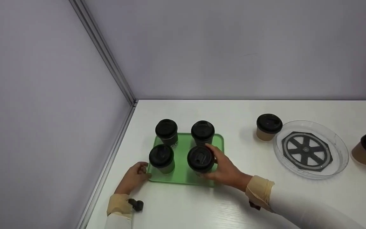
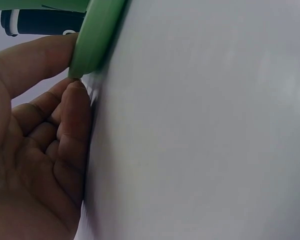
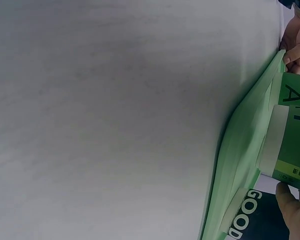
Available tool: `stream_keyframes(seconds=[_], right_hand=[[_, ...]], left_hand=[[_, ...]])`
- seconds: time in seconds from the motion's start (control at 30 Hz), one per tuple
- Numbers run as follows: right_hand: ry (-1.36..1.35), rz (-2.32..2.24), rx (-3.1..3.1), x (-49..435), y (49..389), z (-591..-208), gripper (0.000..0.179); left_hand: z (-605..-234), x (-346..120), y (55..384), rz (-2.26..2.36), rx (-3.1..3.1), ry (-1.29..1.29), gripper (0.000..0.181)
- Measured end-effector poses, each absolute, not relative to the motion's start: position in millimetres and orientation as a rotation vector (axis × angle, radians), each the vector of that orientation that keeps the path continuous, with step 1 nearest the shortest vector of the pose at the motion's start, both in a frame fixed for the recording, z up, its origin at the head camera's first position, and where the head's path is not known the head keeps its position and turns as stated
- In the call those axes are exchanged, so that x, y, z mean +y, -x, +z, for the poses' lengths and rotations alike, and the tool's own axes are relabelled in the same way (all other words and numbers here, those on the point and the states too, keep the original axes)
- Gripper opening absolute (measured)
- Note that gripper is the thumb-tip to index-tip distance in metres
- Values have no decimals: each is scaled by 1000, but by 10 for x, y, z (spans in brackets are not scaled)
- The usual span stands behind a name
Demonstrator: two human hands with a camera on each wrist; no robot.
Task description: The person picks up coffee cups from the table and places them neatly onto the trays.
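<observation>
A green tray (image 1: 182, 160) lies on the white table with black-lidded paper cups on it. My right hand (image 1: 227, 170) grips the front right cup (image 1: 201, 159) from its right side, fingers behind and thumb in front. In the right wrist view that cup has a green wall (image 3: 295, 147) with lettering, its base close over the tray. At the tray's front left corner, my left hand (image 1: 132, 178) pinches the rim (image 2: 92, 47), thumb above and fingers below. Beside it stands the front left cup (image 1: 161, 156). Two more cups, back left (image 1: 166, 128) and back right (image 1: 203, 130), stand behind.
Right of the tray stands a brown cup with a black lid (image 1: 266, 127), close to a clear round dish (image 1: 342, 159) over a dark spoked disc pattern (image 1: 307, 151). Another brown cup (image 1: 365, 152) is at the far right. Walls (image 1: 227, 63) border the table's back and left.
</observation>
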State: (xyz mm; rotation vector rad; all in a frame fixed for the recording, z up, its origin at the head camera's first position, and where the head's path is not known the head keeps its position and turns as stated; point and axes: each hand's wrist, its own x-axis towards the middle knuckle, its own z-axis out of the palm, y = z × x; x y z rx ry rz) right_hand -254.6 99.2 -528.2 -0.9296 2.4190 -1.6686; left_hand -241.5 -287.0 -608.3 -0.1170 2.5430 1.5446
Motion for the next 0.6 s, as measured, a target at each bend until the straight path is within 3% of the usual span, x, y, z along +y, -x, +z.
stream_keyframes(seconds=[0.6], right_hand=[[923, -1662, 2400, 985, 2729, -5799, 103]], left_hand=[[-6102, -2878, 2431, 1513, 2582, 116, 47]])
